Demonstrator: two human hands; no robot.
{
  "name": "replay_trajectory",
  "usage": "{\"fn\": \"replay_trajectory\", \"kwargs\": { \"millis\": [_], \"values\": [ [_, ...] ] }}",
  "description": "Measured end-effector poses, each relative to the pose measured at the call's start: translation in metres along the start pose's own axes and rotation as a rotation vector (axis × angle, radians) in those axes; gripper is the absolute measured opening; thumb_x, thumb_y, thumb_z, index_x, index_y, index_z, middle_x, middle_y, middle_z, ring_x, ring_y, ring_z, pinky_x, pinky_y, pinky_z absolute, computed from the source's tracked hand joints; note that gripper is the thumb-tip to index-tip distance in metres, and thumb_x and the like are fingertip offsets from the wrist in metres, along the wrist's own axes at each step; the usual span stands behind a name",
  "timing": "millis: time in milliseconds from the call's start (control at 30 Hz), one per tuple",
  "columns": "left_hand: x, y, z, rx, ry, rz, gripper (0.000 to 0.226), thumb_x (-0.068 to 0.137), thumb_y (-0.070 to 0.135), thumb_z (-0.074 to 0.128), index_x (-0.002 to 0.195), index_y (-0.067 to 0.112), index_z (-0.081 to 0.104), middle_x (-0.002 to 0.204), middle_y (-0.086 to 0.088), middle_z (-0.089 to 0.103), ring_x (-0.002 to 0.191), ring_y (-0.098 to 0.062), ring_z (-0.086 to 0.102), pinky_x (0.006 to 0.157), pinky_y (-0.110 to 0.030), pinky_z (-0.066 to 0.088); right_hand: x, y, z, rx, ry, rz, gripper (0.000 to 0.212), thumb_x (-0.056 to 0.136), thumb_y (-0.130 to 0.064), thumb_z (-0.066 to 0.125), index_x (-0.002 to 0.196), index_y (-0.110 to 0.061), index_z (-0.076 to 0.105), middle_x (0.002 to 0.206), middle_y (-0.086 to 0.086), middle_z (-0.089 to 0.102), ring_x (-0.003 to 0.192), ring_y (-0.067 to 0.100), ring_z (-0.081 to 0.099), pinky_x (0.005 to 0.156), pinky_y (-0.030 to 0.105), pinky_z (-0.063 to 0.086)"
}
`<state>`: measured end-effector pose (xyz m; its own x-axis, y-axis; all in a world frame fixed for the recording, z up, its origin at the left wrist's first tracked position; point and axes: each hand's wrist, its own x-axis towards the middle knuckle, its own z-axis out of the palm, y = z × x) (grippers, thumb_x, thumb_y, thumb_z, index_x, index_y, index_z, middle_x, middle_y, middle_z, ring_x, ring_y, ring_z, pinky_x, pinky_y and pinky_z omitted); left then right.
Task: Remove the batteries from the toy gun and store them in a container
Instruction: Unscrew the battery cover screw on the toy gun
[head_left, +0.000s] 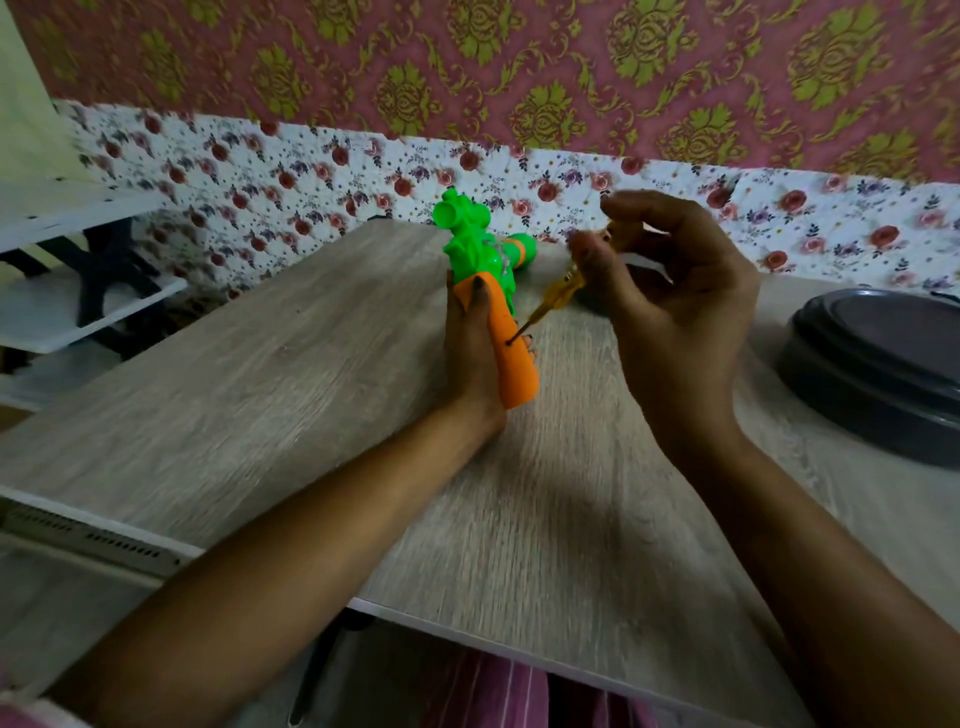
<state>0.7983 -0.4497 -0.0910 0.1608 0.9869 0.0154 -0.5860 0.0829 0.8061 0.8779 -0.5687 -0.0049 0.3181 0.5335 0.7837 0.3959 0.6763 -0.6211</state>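
A green toy gun with an orange grip is held above the wooden table, barrel pointing away from me. My left hand is wrapped around the orange grip from the left. My right hand pinches a small yellow-handled screwdriver between thumb and fingers. The screwdriver's metal tip sits in a small hole on the side of the orange grip. No batteries are visible.
A dark round container with its lid sits on the wooden table at the right edge. A white shelf unit stands at the left. A flower-patterned wall runs behind the table.
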Motion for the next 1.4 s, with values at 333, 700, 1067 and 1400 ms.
{"fn": "replay_trajectory", "kwargs": {
  "millis": [333, 700, 1067, 1400],
  "values": [
    [-0.0002, 0.0003, 0.0004, -0.018, 0.009, -0.009, 0.084, 0.068, 0.063, 0.055, 0.140, 0.021, 0.041, 0.104, -0.013, 0.060, 0.057, -0.014, 0.061, 0.051, -0.022, 0.051, 0.0004, -0.0026, 0.0009, 0.098, -0.002, 0.048, 0.021, 0.078, -0.009, 0.069, 0.097, -0.017, 0.063, 0.105, 0.017, 0.062, 0.093, 0.025, 0.066, 0.080, 0.033, 0.056],
    [-0.0018, 0.0024, 0.0006, -0.037, 0.013, -0.016, 0.054, 0.093, 0.046, 0.041, 0.141, 0.021, 0.039, 0.098, -0.013, 0.056, 0.049, -0.011, 0.057, 0.047, -0.020, 0.049, 0.0013, -0.0032, 0.0000, 0.103, 0.003, 0.034, 0.017, 0.079, -0.009, 0.068, 0.089, -0.021, 0.060, 0.092, 0.012, 0.062, 0.086, 0.022, 0.064, 0.076, 0.031, 0.055],
    [-0.0003, 0.0022, 0.0016, -0.038, 0.017, 0.000, 0.087, 0.065, 0.058, 0.052, 0.141, 0.019, 0.040, 0.096, -0.010, 0.053, 0.051, -0.012, 0.057, 0.048, -0.021, 0.047, -0.0003, -0.0047, 0.0023, 0.148, -0.026, 0.057, 0.024, 0.081, -0.002, 0.064, 0.100, -0.015, 0.057, 0.089, 0.006, 0.061, 0.085, 0.013, 0.062, 0.079, 0.026, 0.054],
    [-0.0006, 0.0011, 0.0005, -0.038, 0.003, -0.057, 0.085, 0.072, 0.059, 0.052, 0.142, 0.013, 0.037, 0.083, -0.005, 0.052, 0.044, -0.012, 0.054, 0.045, -0.020, 0.045, 0.0020, 0.0000, -0.0007, 0.075, -0.028, 0.020, 0.017, 0.082, -0.008, 0.064, 0.093, -0.020, 0.060, 0.090, 0.010, 0.061, 0.084, 0.015, 0.061, 0.077, 0.030, 0.054]
  ]
}}
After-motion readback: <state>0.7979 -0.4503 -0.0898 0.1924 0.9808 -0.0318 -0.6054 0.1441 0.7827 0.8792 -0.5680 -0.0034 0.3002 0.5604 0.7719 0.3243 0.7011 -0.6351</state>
